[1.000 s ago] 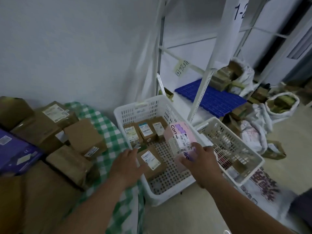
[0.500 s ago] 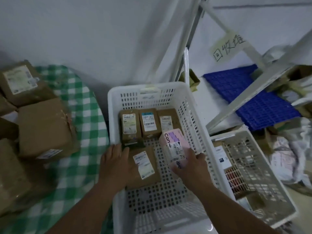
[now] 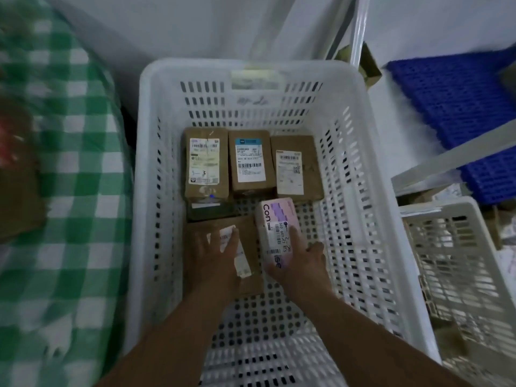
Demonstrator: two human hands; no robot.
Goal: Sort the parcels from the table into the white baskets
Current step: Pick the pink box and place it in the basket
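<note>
A large white basket [image 3: 156, 169] fills the middle of the head view. Three brown labelled parcels [image 3: 248, 160] lie in a row at its far end. In front of them lies a flat brown parcel [image 3: 248, 233], and my left hand [image 3: 215, 255] rests flat on it with straight fingers. To its right a pink and white box [image 3: 275, 227] printed "Con" lies on the basket floor. My right hand [image 3: 298, 261] holds the box's near end, fingers on top and thumb at its right side.
A table under a green checked cloth [image 3: 69, 191] stands left of the basket, with a blurred brown parcel [image 3: 16, 174] on it. A second white basket [image 3: 460, 247] stands to the right. Behind it are a blue slatted panel [image 3: 452, 113] and white shelf posts [image 3: 357, 29].
The view has dropped closer over the basket. My right hand has lowered the pink box from above the basket onto its floor. My left hand has slid onto the flat brown parcel.
</note>
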